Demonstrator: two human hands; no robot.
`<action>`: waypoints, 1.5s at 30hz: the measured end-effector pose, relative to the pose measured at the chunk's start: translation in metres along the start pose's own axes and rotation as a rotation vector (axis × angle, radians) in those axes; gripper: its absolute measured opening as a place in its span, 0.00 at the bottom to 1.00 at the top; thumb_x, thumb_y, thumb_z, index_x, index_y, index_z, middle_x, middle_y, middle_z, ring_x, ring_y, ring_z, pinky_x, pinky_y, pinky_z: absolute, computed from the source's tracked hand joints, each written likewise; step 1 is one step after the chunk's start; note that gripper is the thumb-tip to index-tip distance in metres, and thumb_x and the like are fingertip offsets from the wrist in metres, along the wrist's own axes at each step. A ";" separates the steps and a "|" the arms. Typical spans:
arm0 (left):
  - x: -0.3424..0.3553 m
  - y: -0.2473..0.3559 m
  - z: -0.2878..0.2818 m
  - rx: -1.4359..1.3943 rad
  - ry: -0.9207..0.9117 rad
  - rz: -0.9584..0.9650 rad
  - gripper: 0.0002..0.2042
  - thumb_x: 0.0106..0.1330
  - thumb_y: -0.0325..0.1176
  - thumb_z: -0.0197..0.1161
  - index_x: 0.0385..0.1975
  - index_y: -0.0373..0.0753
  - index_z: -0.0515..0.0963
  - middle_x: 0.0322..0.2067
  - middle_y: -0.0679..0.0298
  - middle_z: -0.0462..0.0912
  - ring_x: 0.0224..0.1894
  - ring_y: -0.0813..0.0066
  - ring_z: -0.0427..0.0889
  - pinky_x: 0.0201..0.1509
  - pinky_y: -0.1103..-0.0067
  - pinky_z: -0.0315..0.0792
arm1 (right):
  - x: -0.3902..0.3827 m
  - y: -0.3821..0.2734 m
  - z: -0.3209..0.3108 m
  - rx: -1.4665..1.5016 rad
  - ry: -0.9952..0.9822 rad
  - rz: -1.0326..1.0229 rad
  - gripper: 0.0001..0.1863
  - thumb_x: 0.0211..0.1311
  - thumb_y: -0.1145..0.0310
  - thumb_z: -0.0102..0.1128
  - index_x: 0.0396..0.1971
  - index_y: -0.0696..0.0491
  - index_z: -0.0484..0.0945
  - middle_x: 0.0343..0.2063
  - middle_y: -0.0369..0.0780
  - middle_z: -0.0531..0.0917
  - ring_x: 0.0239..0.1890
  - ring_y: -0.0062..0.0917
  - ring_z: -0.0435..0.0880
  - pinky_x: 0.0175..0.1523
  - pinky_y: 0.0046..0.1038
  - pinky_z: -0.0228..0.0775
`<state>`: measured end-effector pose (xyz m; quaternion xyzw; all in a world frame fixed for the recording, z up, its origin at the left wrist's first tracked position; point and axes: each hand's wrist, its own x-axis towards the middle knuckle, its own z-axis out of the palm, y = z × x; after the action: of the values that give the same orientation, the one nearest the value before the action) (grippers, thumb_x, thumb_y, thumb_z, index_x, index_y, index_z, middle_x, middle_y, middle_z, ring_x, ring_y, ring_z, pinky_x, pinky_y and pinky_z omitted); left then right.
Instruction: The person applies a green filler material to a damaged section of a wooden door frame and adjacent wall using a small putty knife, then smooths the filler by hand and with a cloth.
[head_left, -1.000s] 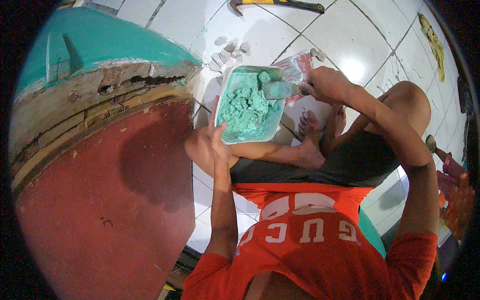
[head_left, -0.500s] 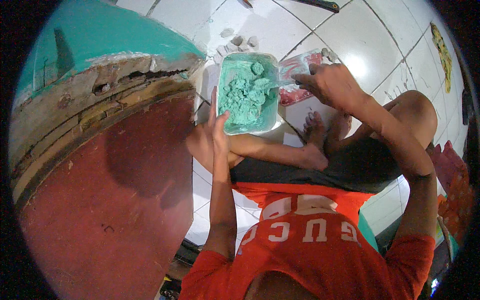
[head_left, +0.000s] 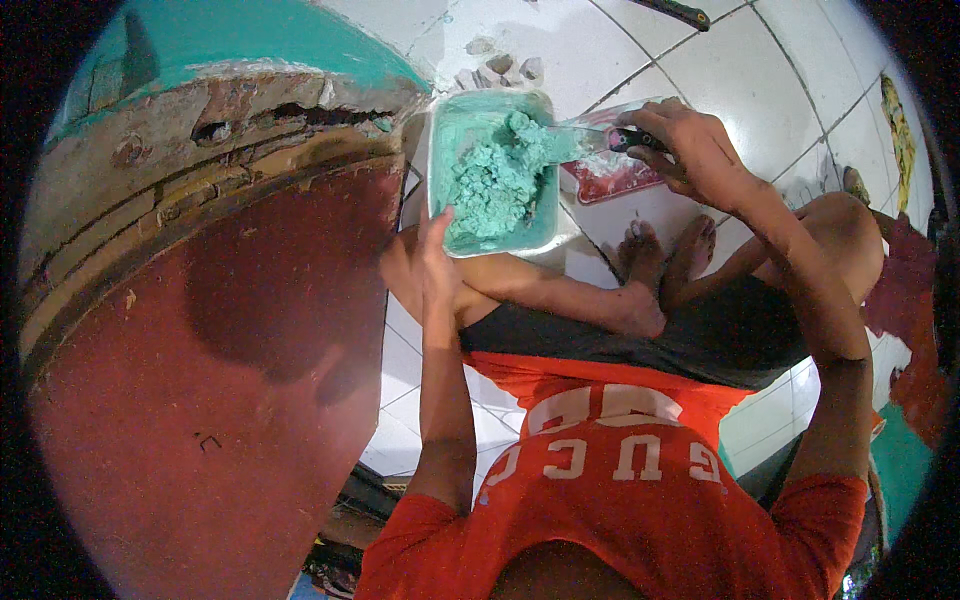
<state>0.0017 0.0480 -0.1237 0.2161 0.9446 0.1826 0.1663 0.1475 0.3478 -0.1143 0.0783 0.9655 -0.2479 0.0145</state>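
1 view only, head, looking down. 2 bare hands, both occupied.

Right hand (head_left: 705, 150), right of upper center: curled around dark handle of putty knife (head_left: 590, 144), grip closed. Blade aimed left, across right rim of pale tub (head_left: 546, 228), end seemingly at teal paste (head_left: 488, 190) in upper right part of tub; exact contact hard to tell, similar colors.

Key relation: paste directly left of right grip, at far end of blade. Knife's long axis near sideways in frame, tub's long axis near up-down, so roughly crosswise. Tub at upper center, nearer to left hand (head_left: 437, 265); knife wholly on right hand's side.

Right pose: back of hand up, knuckles toward upper left, forearm slanting down to bent elbow at right of frame. Left pose: gripping lower left side of tub, thumb up along rim, other fingers mostly hidden, forearm near vertical, left of lower center.

Around: red tray (head_left: 620, 181) with white smears, right of tub, partly below knife and right hand. Gray chunks (head_left: 498, 68) just above tub. Dark tool handle (head_left: 682, 12) cut off at top edge. Yellow cloth (head_left: 896, 125) far right, on white tiles (head_left: 745, 75). Red panel (head_left: 270, 370) lower left.
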 end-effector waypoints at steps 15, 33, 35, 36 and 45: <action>0.026 -0.062 0.016 -1.206 0.019 -0.534 0.18 0.53 0.39 0.58 0.40 0.33 0.75 0.39 0.61 0.76 0.43 0.70 0.74 0.49 0.76 0.65 | -0.007 0.002 -0.023 0.074 -0.058 0.055 0.18 0.52 0.60 0.57 0.46 0.43 0.75 0.38 0.40 0.79 0.38 0.39 0.78 0.41 0.36 0.70; 0.023 -0.018 0.056 -0.396 0.182 -0.178 0.19 0.48 0.38 0.63 0.34 0.29 0.74 0.28 0.55 0.77 0.28 0.67 0.75 0.34 0.76 0.69 | -0.011 -0.014 -0.002 0.193 0.183 -0.157 0.19 0.50 0.59 0.58 0.43 0.50 0.76 0.37 0.44 0.80 0.40 0.42 0.77 0.43 0.36 0.69; 0.033 -0.002 0.094 -0.387 0.200 -0.063 0.20 0.49 0.38 0.63 0.38 0.30 0.70 0.32 0.54 0.74 0.32 0.66 0.74 0.37 0.76 0.68 | -0.011 -0.016 -0.006 0.214 0.184 -0.087 0.19 0.50 0.61 0.59 0.43 0.51 0.75 0.39 0.45 0.79 0.41 0.43 0.77 0.44 0.36 0.68; 0.039 0.010 0.113 -0.410 0.203 -0.021 0.21 0.50 0.37 0.62 0.40 0.30 0.68 0.34 0.54 0.73 0.34 0.66 0.73 0.38 0.76 0.68 | -0.011 -0.017 -0.009 0.228 0.184 -0.060 0.19 0.50 0.61 0.59 0.44 0.51 0.74 0.39 0.45 0.79 0.41 0.43 0.77 0.45 0.37 0.68; 0.098 0.082 0.211 -0.794 0.167 0.093 0.33 0.56 0.34 0.60 0.58 0.33 0.51 0.52 0.49 0.62 0.50 0.61 0.68 0.49 0.75 0.66 | 0.007 -0.039 0.013 0.477 0.125 0.126 0.13 0.61 0.73 0.50 0.45 0.59 0.70 0.35 0.42 0.78 0.37 0.22 0.75 0.44 0.23 0.66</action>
<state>0.0295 0.2204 -0.2976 0.1619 0.8003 0.5571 0.1512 0.1342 0.3086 -0.1072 0.1546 0.8720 -0.4620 -0.0485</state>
